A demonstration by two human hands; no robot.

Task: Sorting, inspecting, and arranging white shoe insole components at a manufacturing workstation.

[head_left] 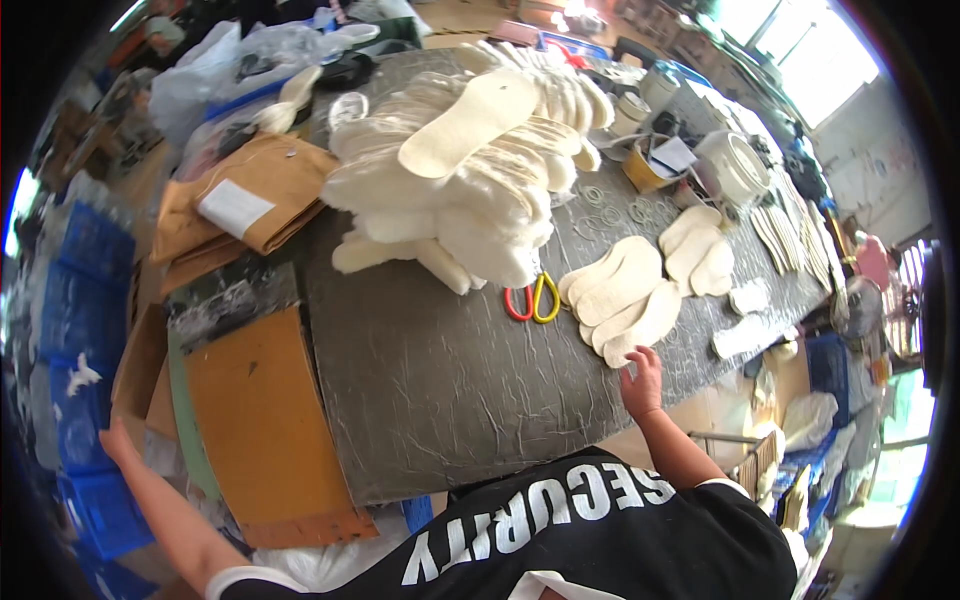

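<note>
Stretching across the middle of the frame, the surface (430,390) is a grey sheet, wrinkled all over, in a crowded workroom with bright windows (800,50) at the upper right and blue crates (85,330) down the left edge. A tall heap of cream insoles (470,170), too many to count, rises at centre top. Below and right of it lies a fanned row of about five insoles (625,300), with three more (698,250) just beyond. One pair of scissors (533,298) with a red and a yellow handle lies between heap and row. Loose rubber bands (610,212) scatter behind them, uncounted. Folded brown paper (255,195) sits at the upper left, and an orange board (265,420) at the lower left.

The right hand (642,380) lies open at the lower right of centre, fingertips touching the nearest insole of the row, its grip closed on nothing. The left hand (112,440) reaches off the surface at the far left edge; whether its grip holds anything I cannot tell.
</note>
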